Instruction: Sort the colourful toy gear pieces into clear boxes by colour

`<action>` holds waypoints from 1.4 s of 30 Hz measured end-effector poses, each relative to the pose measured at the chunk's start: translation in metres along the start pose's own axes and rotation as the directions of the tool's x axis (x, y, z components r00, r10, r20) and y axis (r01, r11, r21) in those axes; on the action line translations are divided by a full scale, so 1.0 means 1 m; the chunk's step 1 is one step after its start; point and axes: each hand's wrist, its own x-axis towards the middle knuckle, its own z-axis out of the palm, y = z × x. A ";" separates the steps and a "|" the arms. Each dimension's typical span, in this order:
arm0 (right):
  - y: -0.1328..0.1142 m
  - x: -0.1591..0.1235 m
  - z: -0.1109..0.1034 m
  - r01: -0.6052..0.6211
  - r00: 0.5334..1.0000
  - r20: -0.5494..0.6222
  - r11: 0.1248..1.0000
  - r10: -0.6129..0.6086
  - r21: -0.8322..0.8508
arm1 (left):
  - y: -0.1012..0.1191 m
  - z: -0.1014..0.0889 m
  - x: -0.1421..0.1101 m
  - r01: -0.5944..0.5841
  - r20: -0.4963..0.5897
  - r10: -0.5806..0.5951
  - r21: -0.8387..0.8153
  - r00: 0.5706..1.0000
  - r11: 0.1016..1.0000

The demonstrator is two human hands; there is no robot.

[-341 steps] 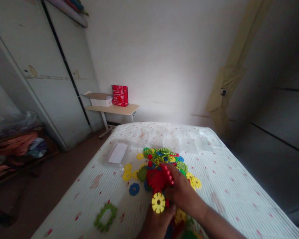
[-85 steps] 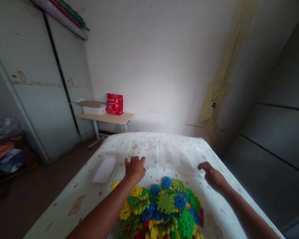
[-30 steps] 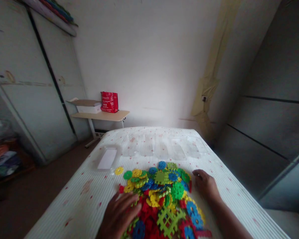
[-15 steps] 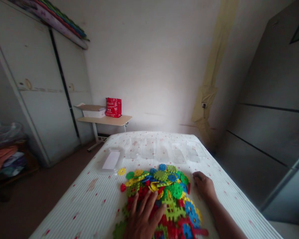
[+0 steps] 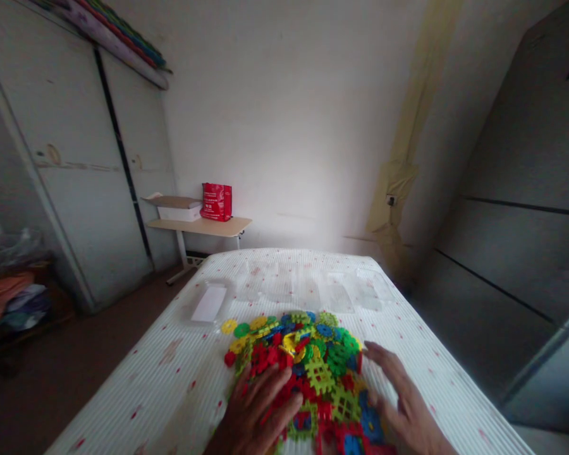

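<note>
A heap of plastic interlocking building pieces in red, yellow, green and blue covers the near middle of the bed-like surface. Some pieces are round and notched like gears, others are square grids. My left hand lies over the left side of the heap, fingers spread, palm down. At the right edge of the heap is my right hand, its fingers apart and the fingertips beside the blue and green pieces. Neither hand has a piece visibly gripped. What lies under the left palm is hidden.
Several clear plastic trays stand in a row beyond the heap. A clear tray with a white card lies at left on the striped sheet. Farther back, a small table carries a red bag and a white box.
My right hand has turned and opened, coming closer against the heap's right side. My left hand has shifted slightly left, and pieces at the top and middle of the heap have been rearranged.
</note>
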 end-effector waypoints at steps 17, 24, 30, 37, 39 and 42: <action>-0.040 0.029 0.047 0.465 0.882 0.193 0.860 -0.430 -0.211 | -0.015 0.013 0.015 0.085 0.190 -0.099 0.077 0.977 0.993; -0.030 0.031 0.037 -0.035 0.998 0.044 0.997 0.032 0.073 | -0.019 0.003 0.024 0.183 0.042 -0.179 -0.116 0.983 0.976; -0.043 0.053 0.032 0.033 0.975 0.207 0.976 -0.078 0.216 | -0.020 -0.029 0.070 0.336 0.065 -0.336 -0.360 0.940 0.871; -0.058 0.062 0.043 0.111 0.954 0.269 0.990 -0.132 0.092 | -0.008 -0.014 0.063 0.252 0.219 -0.182 -0.357 0.959 0.900; -0.057 0.062 0.044 0.091 0.963 0.247 0.991 -0.111 0.094 | -0.007 -0.006 0.057 0.265 0.228 -0.194 -0.339 0.954 0.903; -0.056 0.063 0.041 0.023 0.976 0.214 0.993 -0.048 0.118 | -0.007 0.002 0.054 0.303 0.175 -0.255 -0.363 0.951 0.881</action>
